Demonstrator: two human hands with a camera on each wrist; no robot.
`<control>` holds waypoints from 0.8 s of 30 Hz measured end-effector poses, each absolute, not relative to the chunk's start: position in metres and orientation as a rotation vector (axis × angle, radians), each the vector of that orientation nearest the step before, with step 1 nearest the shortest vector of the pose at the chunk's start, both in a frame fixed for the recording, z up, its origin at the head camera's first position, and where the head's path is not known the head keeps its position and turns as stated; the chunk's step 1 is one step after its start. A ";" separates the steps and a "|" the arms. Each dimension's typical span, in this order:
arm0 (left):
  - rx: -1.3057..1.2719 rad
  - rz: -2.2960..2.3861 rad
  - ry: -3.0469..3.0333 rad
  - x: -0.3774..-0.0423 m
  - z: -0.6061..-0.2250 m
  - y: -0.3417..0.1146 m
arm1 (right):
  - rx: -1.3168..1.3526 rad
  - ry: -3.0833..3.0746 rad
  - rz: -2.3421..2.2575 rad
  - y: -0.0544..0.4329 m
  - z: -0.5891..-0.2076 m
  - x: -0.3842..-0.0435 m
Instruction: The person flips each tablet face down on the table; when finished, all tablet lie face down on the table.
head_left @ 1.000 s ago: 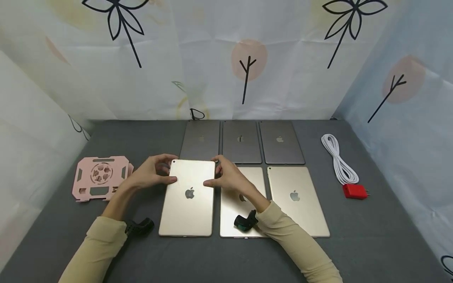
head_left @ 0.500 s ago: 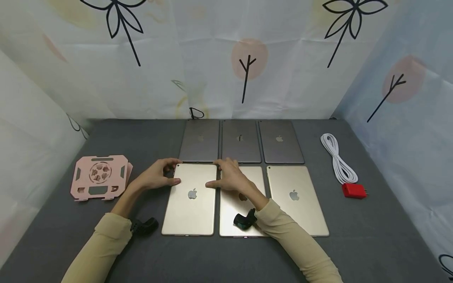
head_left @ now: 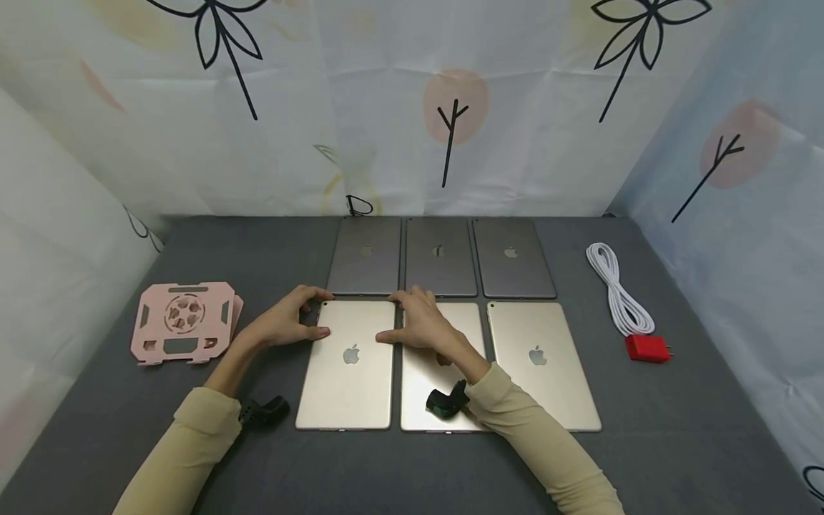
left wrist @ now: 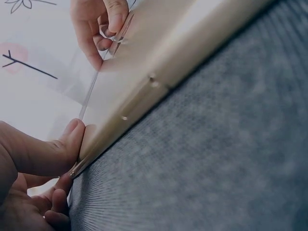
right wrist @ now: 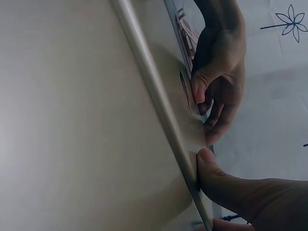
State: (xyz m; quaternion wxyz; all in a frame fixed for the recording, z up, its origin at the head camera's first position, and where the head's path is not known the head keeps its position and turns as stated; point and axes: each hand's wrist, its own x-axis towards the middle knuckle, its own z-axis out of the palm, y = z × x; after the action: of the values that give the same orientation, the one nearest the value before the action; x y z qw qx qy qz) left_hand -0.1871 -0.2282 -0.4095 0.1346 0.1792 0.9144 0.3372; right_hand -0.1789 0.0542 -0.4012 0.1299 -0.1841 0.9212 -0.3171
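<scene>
A gold tablet [head_left: 344,393] lies back up on the grey cloth, at the left end of a row of gold tablets. My left hand [head_left: 283,318] holds its far left corner, the thumb on the left edge and the fingers round the corner. At the far right corner, my right hand [head_left: 421,322] grips it with the thumb on its back. The right forearm reaches over the middle gold tablet [head_left: 418,379] and partly hides it. In the left wrist view, thumb and fingers of the left hand [left wrist: 43,154] pinch the tablet's corner.
Behind stand three dark grey tablets in a row, the left one [head_left: 363,261] nearest my hands. Another gold tablet [head_left: 547,386] lies at right. A pink folding stand [head_left: 222,293] is far left; a coiled white cable [head_left: 618,286] and red charger [head_left: 646,348] lie far right.
Both hands have lowered the gold tablet and shifted it slightly right, into line with the other gold ones. Over the last half second it has barely moved.
</scene>
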 end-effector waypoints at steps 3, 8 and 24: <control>0.520 0.965 2.665 -0.186 -0.411 -0.229 | -0.544 2.672 -0.927 0.054 -0.401 -0.177; 0.523 0.953 2.685 -0.186 -0.413 -0.230 | -0.575 2.696 -0.879 0.053 -0.403 -0.176; 0.664 0.865 2.733 -0.178 -0.409 -0.230 | -0.690 2.783 -0.628 0.068 -0.395 -0.163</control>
State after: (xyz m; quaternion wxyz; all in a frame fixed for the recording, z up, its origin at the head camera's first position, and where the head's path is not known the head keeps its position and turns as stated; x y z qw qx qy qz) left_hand -0.1780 -0.2297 -0.4095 0.0995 0.2247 0.9242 0.2924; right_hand -0.1634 0.0678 -0.3951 0.1031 -0.2338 0.9431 -0.2128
